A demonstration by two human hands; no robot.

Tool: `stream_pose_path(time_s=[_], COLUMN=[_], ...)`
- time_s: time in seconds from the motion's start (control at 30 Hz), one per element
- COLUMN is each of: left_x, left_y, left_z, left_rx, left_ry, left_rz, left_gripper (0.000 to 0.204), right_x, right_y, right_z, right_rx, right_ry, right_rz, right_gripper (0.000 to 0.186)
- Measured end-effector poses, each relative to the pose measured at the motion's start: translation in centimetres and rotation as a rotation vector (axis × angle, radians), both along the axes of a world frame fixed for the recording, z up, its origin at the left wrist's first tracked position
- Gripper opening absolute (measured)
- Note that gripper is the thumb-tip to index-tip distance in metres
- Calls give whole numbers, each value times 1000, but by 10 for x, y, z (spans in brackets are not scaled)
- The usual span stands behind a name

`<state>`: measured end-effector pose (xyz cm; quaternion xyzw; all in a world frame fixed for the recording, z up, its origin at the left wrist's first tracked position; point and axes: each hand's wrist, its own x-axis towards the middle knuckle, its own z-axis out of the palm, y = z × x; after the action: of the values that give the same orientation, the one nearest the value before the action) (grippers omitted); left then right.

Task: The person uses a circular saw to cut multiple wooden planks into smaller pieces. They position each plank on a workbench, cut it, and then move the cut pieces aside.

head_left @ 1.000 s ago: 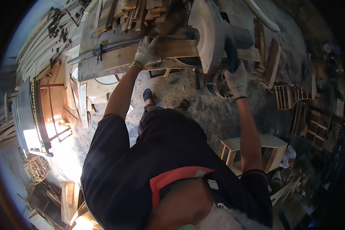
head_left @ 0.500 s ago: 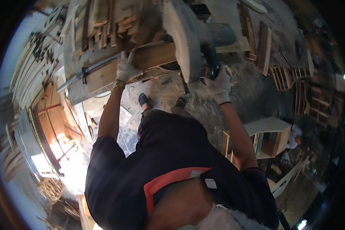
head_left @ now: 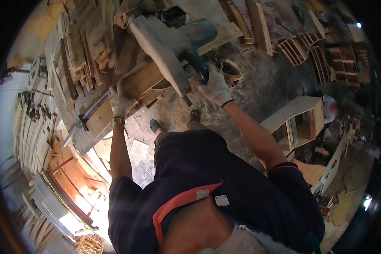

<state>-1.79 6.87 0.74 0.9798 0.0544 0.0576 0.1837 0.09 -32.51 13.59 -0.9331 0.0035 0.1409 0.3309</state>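
My gloved right hand [head_left: 216,87] is closed round the dark handle [head_left: 197,67] of a large bench saw. The saw has a pale, dusty blade guard [head_left: 156,48] and a dark green motor housing [head_left: 199,33]. A long wooden board [head_left: 144,79] lies under the guard on the worktop, running from lower left to upper right. My gloved left hand [head_left: 122,102] holds this board left of the saw, a watch at its wrist. The guard covers the blade. A long metal bar [head_left: 95,105] runs alongside the board.
Loose wood strips [head_left: 78,53] crowd the far left of the worktop. Planks [head_left: 259,27] lie at the far right. A wooden cabinet frame [head_left: 294,120] stands on the floor to my right, with slatted wooden pieces [head_left: 292,51] beyond it. A pale square sheet [head_left: 139,150] lies near my feet.
The saw, board and both hands appear further left in the view, and the whole scene has turned and shifted. My right hand stays on the handle and my left on the board.
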Motion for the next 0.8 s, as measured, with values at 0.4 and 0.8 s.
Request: stream_pose_path(time_s=[0.4,0.8], left_x=[-2,-71], left_y=[-8,-12], left_z=[16,-1], left_rx=[14,279], left_ry=[44,3], left_rz=[15,-108], left_gripper=[123,124], right_x=[-3,102], right_y=[0,34], right_z=[-41,169], right_rx=[-24,-33], right_ry=[-139,-248], right_rz=[12,343], right_gripper=[62,44])
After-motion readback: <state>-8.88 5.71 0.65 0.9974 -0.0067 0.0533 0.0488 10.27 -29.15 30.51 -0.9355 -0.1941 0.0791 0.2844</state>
